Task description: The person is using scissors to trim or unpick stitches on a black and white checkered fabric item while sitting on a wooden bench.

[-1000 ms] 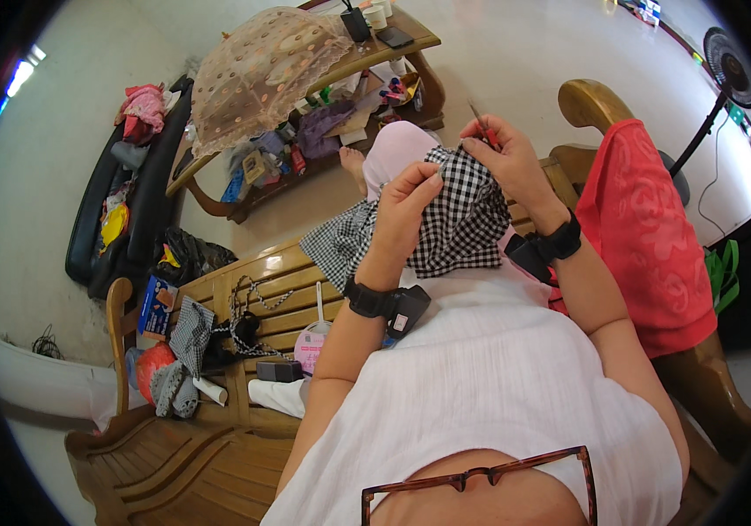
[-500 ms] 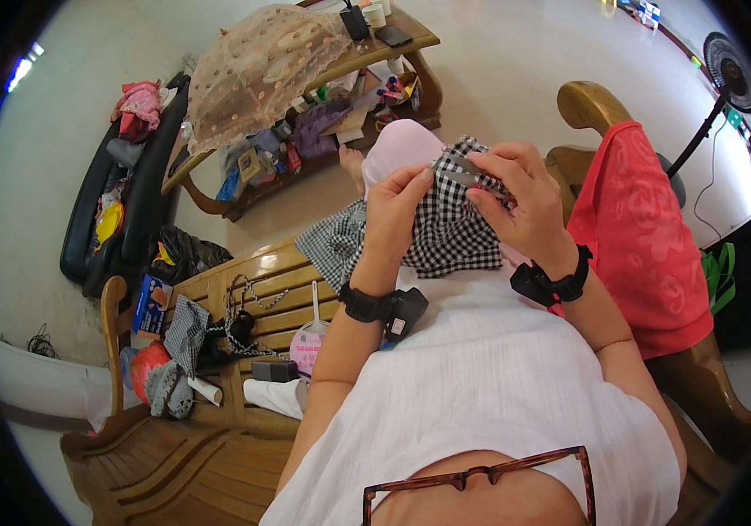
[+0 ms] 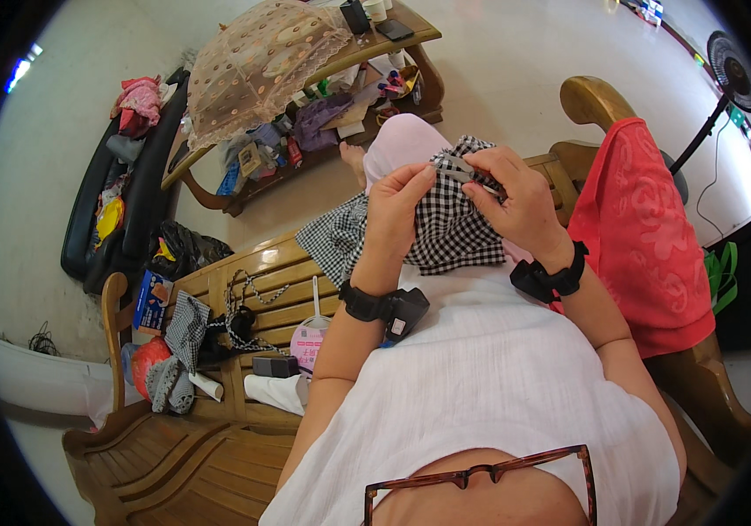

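**Gingham cloth (image 3: 453, 232), snips (image 3: 454, 167) in hand on wooden bench (image 3: 266, 254)**

At L., a blk sofa (image 3: 79, 232) carries pink clothing (image 3: 139, 95) nr its far end. A blue box (image 3: 154, 298) stands by the bench's L. armrest, w/ a red bundle (image 3: 149, 361) just nearer the wearer. Beyond, a lace food cover (image 3: 262, 66) spans the coffee table's (image 3: 424, 33) L. part; a dk phone (image 3: 394, 30) lies nr the tabletop's R. end. The L. hand (image 3: 390, 210) pinches the gingham cloth's upper edge, thumb to forefinger; the cloth lies over the wearer's lap. The R. hand (image 3: 520, 193) grips the snips, grey blades pointing L. toward those fingertips; can't tell if they touch fabric. A red towel (image 3: 643, 245) drapes the bench's R. armrest, w/ a blk pedestal fan (image 3: 732, 72) beyond.
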The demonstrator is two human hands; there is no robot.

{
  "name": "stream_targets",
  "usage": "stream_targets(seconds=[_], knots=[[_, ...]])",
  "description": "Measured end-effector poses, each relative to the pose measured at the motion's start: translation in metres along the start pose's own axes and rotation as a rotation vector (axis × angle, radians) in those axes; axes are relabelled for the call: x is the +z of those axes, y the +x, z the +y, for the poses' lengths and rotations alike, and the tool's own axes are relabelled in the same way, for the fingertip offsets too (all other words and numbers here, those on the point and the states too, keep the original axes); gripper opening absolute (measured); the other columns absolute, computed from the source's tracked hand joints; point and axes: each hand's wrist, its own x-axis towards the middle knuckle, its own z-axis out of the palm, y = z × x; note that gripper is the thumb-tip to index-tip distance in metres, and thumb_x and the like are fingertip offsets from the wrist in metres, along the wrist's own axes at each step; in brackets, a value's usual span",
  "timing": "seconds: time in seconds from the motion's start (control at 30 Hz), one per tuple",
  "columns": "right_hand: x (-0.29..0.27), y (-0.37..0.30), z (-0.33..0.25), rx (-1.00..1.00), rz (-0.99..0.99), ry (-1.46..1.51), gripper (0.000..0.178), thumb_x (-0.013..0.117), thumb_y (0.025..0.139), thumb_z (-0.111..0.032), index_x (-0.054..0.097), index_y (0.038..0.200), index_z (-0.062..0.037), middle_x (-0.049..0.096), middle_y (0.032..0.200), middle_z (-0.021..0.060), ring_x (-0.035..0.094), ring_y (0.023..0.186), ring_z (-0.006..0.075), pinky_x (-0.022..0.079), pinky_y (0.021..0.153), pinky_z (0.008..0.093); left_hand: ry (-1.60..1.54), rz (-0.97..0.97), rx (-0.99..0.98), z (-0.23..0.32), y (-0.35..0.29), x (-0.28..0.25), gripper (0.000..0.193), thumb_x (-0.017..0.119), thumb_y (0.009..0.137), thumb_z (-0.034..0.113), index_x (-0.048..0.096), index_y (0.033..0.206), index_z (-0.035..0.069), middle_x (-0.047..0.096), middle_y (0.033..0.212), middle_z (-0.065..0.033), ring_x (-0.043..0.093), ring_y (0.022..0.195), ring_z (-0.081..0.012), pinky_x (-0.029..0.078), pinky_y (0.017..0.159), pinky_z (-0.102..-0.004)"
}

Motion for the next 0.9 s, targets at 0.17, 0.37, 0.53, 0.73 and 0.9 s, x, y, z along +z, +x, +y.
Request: stream_targets(seconds=[0.17,0.37,0.53,0.73,0.9], knots=[[-0.0005,-0.0016,0.0005,-0.004,-0.01,0.0,0.025,0.062,0.073,-0.005,0.055,0.097,-0.0009,0.056,0.087,0.0119,0.057,0.076,0.025,0.046,0.065,0.029,0.004,0.0,0.005,-0.0006,0.0002,-0.0003,0.017,0.059,0.082,0.009,0.062,0.095,-0.002,0.063,0.085,-0.0033,0.056,0.076,-0.0067,0.043,0.071,-0.0181],[0.0001,-0.0018,0.0018,0.012,0.001,0.005,0.025,0.063,0.073,-0.006,0.055,0.097,-0.0009,0.056,0.086,0.0119,0.057,0.075,0.0246,0.046,0.065,0.0289,-0.023,-0.016,-0.019,0.0007,-0.0001,0.0007,0.017,0.059,0.082,0.008,0.062,0.094,-0.002,0.063,0.086,-0.0043,0.057,0.076,-0.0073,0.044,0.071,-0.0182],[0.0004,-0.0023,0.0028,0.026,0.007,-0.006,0.023,0.063,0.075,-0.013,0.056,0.095,-0.0048,0.058,0.089,0.0101,0.058,0.076,0.0268,0.047,0.064,0.0309,-0.034,-0.032,-0.04,0.0017,-0.0013,0.0014,0.017,0.059,0.082,0.008,0.062,0.094,-0.002,0.063,0.086,-0.0046,0.057,0.077,-0.0074,0.044,0.071,-0.0184],[-0.0004,-0.0012,0.0014,-0.007,-0.001,-0.007,0.026,0.063,0.073,-0.006,0.056,0.097,-0.0013,0.056,0.086,0.0116,0.058,0.075,0.0244,0.046,0.064,0.029,-0.014,-0.016,-0.022,0.0004,-0.0009,0.0006,0.017,0.059,0.082,0.009,0.062,0.094,-0.002,0.063,0.086,-0.0044,0.057,0.077,-0.0073,0.044,0.071,-0.0183],[-0.0011,-0.0021,0.0022,0.006,0.0,-0.024,0.026,0.063,0.073,-0.005,0.056,0.097,-0.0014,0.057,0.087,0.0116,0.058,0.075,0.0247,0.046,0.064,0.029,-0.011,-0.02,-0.032,-0.0003,0.0004,0.0005,0.017,0.059,0.082,0.009,0.062,0.094,-0.002,0.063,0.085,-0.0033,0.056,0.076,-0.0065,0.043,0.07,-0.0177]])
